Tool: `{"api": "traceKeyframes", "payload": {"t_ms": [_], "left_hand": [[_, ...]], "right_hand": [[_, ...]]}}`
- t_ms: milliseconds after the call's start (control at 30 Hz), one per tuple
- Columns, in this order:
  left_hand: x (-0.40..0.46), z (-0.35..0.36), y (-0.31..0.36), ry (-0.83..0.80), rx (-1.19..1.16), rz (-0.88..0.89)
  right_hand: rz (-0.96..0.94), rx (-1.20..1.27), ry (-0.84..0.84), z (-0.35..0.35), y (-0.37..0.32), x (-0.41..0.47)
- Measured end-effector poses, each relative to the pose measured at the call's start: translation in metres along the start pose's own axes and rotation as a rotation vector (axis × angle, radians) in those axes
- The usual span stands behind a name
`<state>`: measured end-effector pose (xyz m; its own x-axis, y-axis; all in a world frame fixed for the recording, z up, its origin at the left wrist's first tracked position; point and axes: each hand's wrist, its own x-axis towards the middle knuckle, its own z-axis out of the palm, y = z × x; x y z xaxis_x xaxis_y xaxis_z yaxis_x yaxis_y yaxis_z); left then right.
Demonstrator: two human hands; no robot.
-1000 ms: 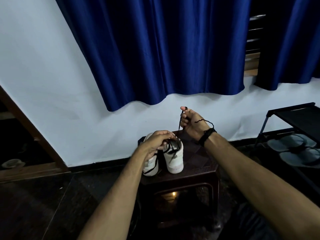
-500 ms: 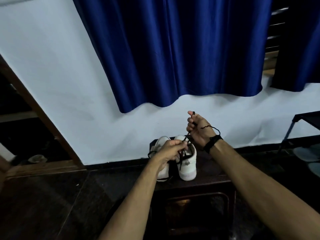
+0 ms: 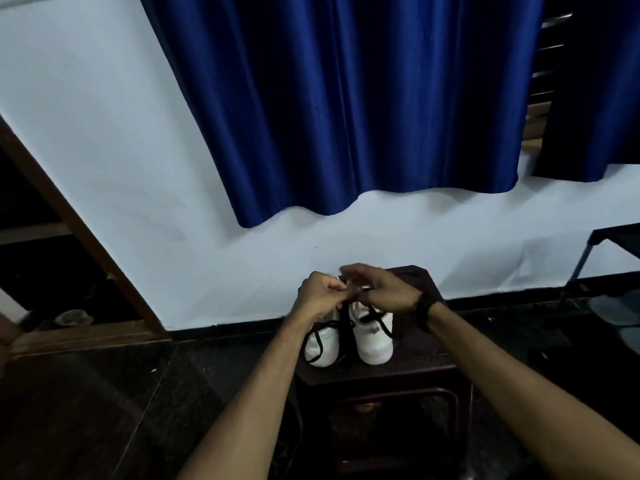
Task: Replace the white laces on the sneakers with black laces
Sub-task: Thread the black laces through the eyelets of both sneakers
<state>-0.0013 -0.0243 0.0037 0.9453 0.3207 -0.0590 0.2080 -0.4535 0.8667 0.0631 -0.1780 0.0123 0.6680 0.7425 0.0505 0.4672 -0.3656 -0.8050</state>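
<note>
Two white sneakers are set side by side, toes toward the camera, on a dark, glossy stool (image 3: 408, 370) with rounded corners, close to the wall. The left sneaker (image 3: 325, 344) has a smooth, rounded toe cap; a black lace (image 3: 313, 344) is draped in a loose loop over its toe and side. The right sneaker (image 3: 375, 337) is crossed over its upper by a flat black lace (image 3: 372, 317) running through the eyelets.

The left hand (image 3: 320, 294) is curled above the collars of the shoes, fingers bent inward; a lace end seems to be pinched, but motion blur keeps this from being confirmed. The right hand (image 3: 384, 289) is laid over the right sneaker's opening, fingers bent toward the left hand; what is gripped cannot be told. A dark band (image 3: 427, 308) is worn on the right wrist.

Behind, a satin-like blue curtain (image 3: 346, 105) hangs in soft folds against a matte pale wall (image 3: 104, 133). A brown wooden door frame (image 3: 69, 220) is seen at left, a dark metal rack (image 3: 609, 244) at right.

Compared with half a second ago, the right hand has been lowered from its raised position, where a lace was pulled taut upward, down to the shoe beside the left hand. The sneakers have not been shifted on the stool.
</note>
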Motion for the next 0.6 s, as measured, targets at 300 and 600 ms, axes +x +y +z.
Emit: {"api": "traceKeyframes", "payload": {"t_ms": [300, 600], "left_hand": [[0.002, -0.029, -0.024, 0.221, -0.185, -0.128], [0.033, -0.029, -0.044, 0.392, 0.467, -0.4]], "right_hand": [[-0.092, -0.095, 0.09, 0.006, 0.007, 0.025], [0.092, -0.029, 0.306, 0.015, 0.002, 0.081]]}}
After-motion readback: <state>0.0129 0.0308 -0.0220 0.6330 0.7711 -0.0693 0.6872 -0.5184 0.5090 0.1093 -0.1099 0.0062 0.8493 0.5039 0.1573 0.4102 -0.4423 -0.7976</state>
